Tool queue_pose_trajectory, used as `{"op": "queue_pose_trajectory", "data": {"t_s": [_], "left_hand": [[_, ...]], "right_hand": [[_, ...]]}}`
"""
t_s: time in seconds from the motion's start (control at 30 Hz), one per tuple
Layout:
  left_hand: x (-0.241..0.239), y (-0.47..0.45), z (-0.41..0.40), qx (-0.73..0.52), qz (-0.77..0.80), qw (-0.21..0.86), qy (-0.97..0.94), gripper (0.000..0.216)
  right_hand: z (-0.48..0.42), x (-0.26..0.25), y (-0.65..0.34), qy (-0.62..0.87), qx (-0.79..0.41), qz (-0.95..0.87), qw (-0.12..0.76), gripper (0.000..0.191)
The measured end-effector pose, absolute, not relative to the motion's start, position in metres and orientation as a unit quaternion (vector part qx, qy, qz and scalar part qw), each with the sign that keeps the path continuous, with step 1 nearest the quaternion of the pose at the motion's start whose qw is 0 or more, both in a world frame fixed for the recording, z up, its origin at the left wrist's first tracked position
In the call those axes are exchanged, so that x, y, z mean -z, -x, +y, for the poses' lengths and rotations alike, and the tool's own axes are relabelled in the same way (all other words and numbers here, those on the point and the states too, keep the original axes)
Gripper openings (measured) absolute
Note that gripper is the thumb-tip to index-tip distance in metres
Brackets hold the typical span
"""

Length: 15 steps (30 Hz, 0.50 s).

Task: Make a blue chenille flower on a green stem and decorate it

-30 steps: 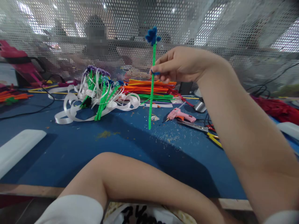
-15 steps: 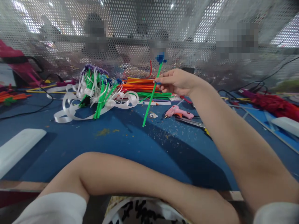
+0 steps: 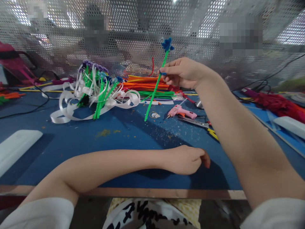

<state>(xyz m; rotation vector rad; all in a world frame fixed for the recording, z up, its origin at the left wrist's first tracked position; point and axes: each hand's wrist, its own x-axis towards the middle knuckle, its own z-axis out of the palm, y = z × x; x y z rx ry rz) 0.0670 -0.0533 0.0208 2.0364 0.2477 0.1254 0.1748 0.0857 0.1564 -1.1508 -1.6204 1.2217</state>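
My right hand [image 3: 181, 73] is raised over the blue table [image 3: 124, 140] and pinches a pipe-cleaner flower [image 3: 157, 81]: a green stem, tilted, with a small blue bloom on top. The stem's lower end hangs just above the table. My left hand [image 3: 188, 159] rests on the table near its front edge, fingers loosely curled with nothing visible in them. To the left of the held flower lies a pile of finished flowers [image 3: 97, 90] with green stems and white ribbon.
A stack of orange and green pipe cleaners [image 3: 145, 87] lies at the back. A pink glue gun [image 3: 182, 112] and scissors [image 3: 197, 122] lie to the right of the stem. White blocks [image 3: 16, 148] sit at both sides. A perforated screen [image 3: 133, 35] closes the far edge.
My left forearm slid forward onto the table, so the hand now shows near the front edge. My right hand tilted the flower, dipped, then lifted a little.
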Motion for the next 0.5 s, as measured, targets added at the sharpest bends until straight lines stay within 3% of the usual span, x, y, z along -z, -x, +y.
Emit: {"op": "queue_pose_trajectory", "data": {"t_s": [0.07, 0.17, 0.27, 0.37, 0.5], "left_hand": [[-0.017, -0.068, -0.049, -0.056, 0.136, 0.567, -0.81, 0.019], [-0.015, -0.066, -0.041, -0.021, 0.163, 0.747, -0.645, 0.013], [-0.017, -0.062, -0.03, -0.024, 0.11, 0.904, -0.412, 0.031], [-0.021, -0.057, -0.019, -0.056, 0.092, 0.952, -0.288, 0.054], [-0.022, -0.054, -0.006, -0.12, 0.131, 0.937, -0.301, 0.07]], "right_hand": [[0.087, -0.156, -0.173, 0.452, -0.482, -0.638, 0.394, 0.01], [0.088, -0.155, -0.173, 0.448, -0.482, -0.638, 0.4, 0.01], [0.085, -0.154, -0.175, 0.45, -0.473, -0.63, 0.421, 0.01], [0.082, -0.155, -0.178, 0.459, -0.458, -0.62, 0.442, 0.014], [0.077, -0.156, -0.18, 0.469, -0.437, -0.604, 0.474, 0.014]]}}
